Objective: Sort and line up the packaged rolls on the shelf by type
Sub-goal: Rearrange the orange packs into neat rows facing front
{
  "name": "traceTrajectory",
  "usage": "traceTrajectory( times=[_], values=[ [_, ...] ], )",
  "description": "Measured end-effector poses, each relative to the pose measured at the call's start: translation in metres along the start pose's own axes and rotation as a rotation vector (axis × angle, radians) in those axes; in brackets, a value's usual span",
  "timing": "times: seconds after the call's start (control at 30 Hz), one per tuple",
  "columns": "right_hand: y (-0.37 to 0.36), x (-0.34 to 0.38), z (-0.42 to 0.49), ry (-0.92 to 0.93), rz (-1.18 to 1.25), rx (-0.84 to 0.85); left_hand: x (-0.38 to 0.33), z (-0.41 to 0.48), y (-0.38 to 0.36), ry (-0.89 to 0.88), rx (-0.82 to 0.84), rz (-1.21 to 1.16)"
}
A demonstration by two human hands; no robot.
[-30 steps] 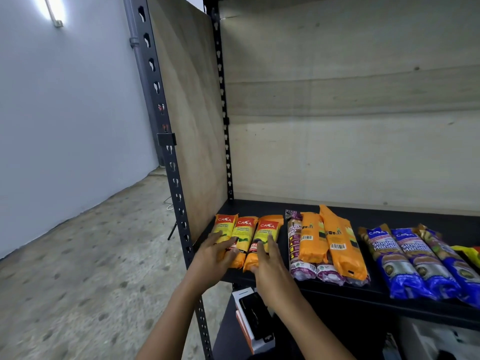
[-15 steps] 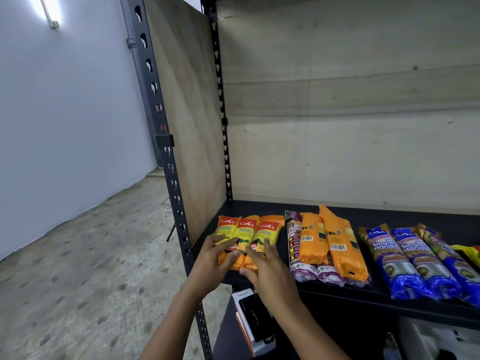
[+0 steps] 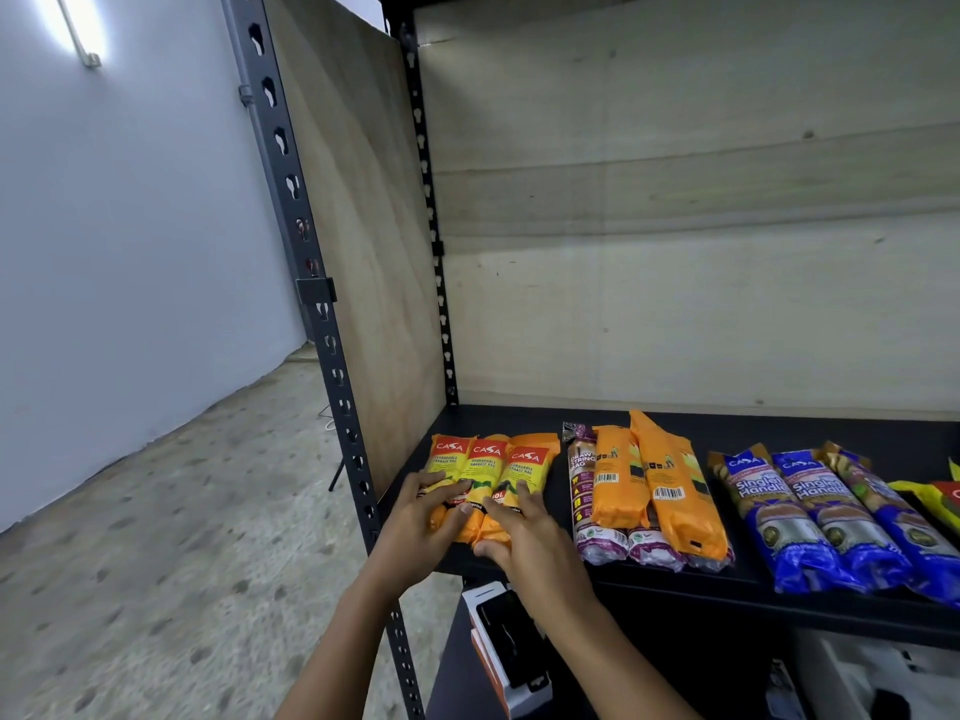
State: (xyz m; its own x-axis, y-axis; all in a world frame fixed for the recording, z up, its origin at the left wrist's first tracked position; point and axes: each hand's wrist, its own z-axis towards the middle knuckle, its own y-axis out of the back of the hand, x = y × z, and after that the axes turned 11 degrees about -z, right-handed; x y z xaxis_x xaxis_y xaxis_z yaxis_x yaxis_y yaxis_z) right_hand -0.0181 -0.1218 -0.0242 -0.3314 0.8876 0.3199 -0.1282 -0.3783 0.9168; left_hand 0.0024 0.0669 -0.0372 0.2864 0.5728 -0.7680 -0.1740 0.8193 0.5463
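Three orange-yellow rolls with red labels (image 3: 488, 462) lie side by side at the left end of the black shelf (image 3: 675, 428). My left hand (image 3: 421, 517) rests on the left and middle rolls with fingers spread. My right hand (image 3: 524, 537) lies on the right roll, thumb at its near end. To the right lie purple drawstring rolls (image 3: 582, 475) under two orange packs (image 3: 660, 480). Further right sit three blue rolls (image 3: 810, 517), with a yellow-green pack (image 3: 940, 498) at the frame edge.
A plywood side panel (image 3: 363, 241) and a dark steel post (image 3: 317, 283) close the shelf on the left; a plywood back panel (image 3: 675, 226) stands behind. A white box with a black device (image 3: 506, 646) sits on the lower shelf. Concrete floor lies to the left.
The three orange-yellow rolls have been pushed together and straightened. Both hands have slid inward and closer to each other on them.
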Motion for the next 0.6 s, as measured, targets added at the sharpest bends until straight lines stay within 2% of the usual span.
traceTrajectory(
  times=[0.37,0.47,0.6],
  values=[
    [0.007,-0.006,0.004,0.03,-0.023,0.022,0.002,-0.001,-0.001,-0.001,0.03,0.05],
    [0.007,-0.003,0.005,-0.021,-0.042,0.11,-0.002,0.0,0.001,0.012,-0.011,0.043],
    [0.012,0.002,0.008,-0.072,-0.046,0.238,-0.006,0.006,-0.001,0.161,-0.052,0.104]
  ],
)
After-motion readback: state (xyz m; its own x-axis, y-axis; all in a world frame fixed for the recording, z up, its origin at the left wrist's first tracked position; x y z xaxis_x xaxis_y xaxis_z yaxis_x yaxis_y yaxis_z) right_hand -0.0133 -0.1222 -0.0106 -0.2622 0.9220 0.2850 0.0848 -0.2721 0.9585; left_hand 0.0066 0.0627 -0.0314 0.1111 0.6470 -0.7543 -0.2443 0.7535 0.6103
